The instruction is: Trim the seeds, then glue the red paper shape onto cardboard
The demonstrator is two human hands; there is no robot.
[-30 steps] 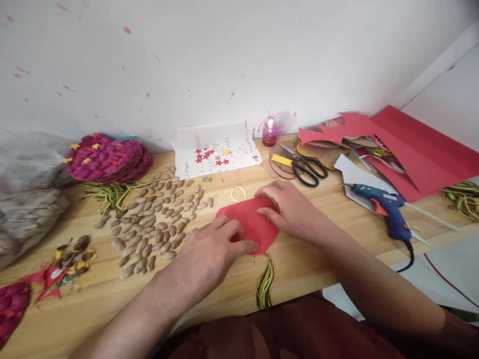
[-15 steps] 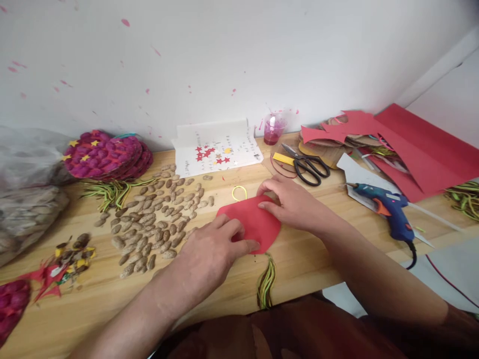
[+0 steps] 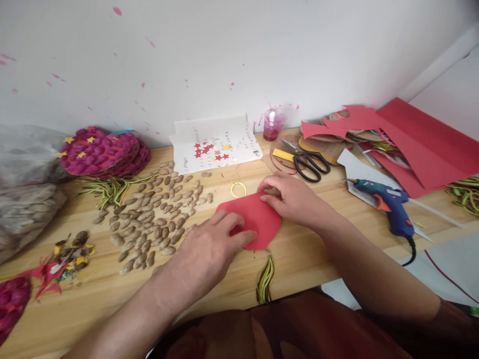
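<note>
A red paper cut-out [image 3: 258, 219] lies flat on the wooden table [image 3: 299, 254], with a green-yellow tassel [image 3: 265, 279] trailing from its near edge over the table front. My left hand [image 3: 209, 249] rests on its left side, fingers stretched flat on the paper. My right hand [image 3: 295, 199] presses its far right corner with the fingers laid flat. A small yellow loop [image 3: 238, 189] lies just beyond the cut-out.
Several peanuts [image 3: 157, 224] are spread to the left. Magenta peanut discs [image 3: 103, 152] are stacked by the wall. Black scissors [image 3: 307, 162], a blue glue gun [image 3: 389, 207], red paper sheets [image 3: 422, 144], a pink cup [image 3: 271, 124] and a star-covered sheet [image 3: 215, 144] lie around.
Both hands stay pressed on the red cut-out; my right hand's fingers have shifted slightly along its far edge. The view has tilted a little.
</note>
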